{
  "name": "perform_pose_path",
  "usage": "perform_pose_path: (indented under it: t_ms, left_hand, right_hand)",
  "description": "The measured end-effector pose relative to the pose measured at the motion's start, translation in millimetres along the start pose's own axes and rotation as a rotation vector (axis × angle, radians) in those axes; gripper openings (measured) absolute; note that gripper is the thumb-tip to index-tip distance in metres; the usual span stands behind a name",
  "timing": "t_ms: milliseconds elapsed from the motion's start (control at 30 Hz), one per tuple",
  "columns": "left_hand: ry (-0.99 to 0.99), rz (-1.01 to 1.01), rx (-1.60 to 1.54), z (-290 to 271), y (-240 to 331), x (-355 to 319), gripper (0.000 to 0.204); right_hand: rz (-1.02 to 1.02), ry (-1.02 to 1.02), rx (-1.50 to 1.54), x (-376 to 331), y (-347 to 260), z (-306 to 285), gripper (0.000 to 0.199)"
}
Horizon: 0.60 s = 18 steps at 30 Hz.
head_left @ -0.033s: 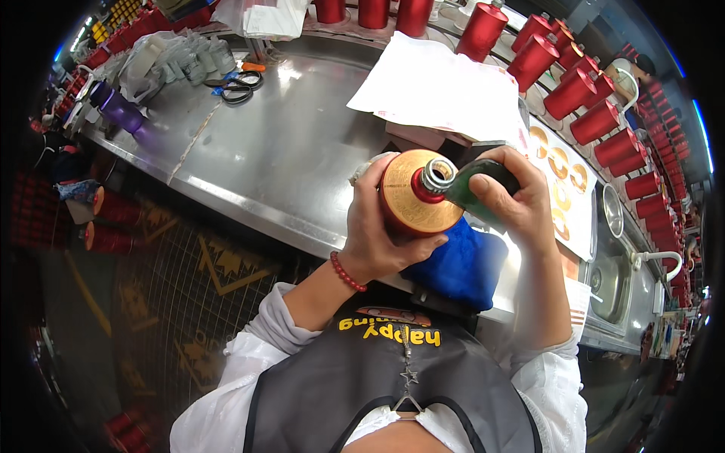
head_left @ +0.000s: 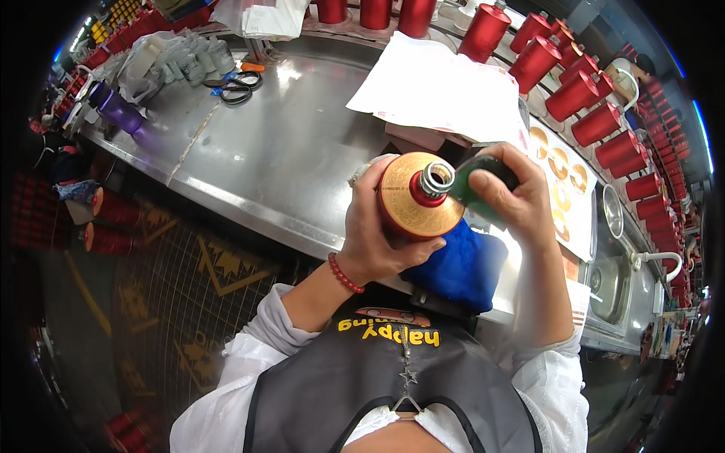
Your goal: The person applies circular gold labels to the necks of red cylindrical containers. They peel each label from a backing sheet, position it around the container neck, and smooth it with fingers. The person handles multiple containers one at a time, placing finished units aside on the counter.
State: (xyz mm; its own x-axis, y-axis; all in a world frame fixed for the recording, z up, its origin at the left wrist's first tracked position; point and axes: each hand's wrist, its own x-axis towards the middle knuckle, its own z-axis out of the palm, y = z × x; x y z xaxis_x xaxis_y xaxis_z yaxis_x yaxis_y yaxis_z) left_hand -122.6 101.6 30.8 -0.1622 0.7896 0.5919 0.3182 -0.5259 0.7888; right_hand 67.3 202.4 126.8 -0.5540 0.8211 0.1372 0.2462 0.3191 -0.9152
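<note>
My left hand (head_left: 375, 240) is closed round a red bottle (head_left: 408, 204) with a gold top face and an open silver-ringed mouth. The bottle leans so that its mouth points up and to the right. In my right hand (head_left: 521, 200) is a flat dark green piece (head_left: 483, 210), pinched between thumb and fingers beside the bottle's neck. Its exact kind cannot be made out. Beneath the two hands, a bright blue cloth (head_left: 461, 268) lies at the table's near edge.
Black-handled scissors (head_left: 238, 87) and a purple bottle (head_left: 117, 109) stay on the steel table (head_left: 264, 158) at left. White sheets (head_left: 438, 87) and a sheet with gold rings (head_left: 563, 181) lie ahead and right. Red bottles (head_left: 536, 62) line the far side; a sink (head_left: 612, 287) is at right.
The bottle has turned slightly in my left hand. The green piece now shows a little apart from the bottle's mouth, where earlier it overlapped it.
</note>
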Motion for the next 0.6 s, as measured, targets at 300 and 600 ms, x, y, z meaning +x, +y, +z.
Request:
perform_pose_path:
  t_ms: [300, 600]
  left_hand:
    - [-0.074, 0.043, -0.144, -2, -8, 4, 0.105]
    - [-0.105, -0.040, -0.274, 1, -23, -5, 0.107]
  right_hand:
    - [-0.158, -0.383, -0.180, 80, 2, 1, 0.031]
    - [-0.201, -0.380, -0.164, 119, -5, 38, 0.028]
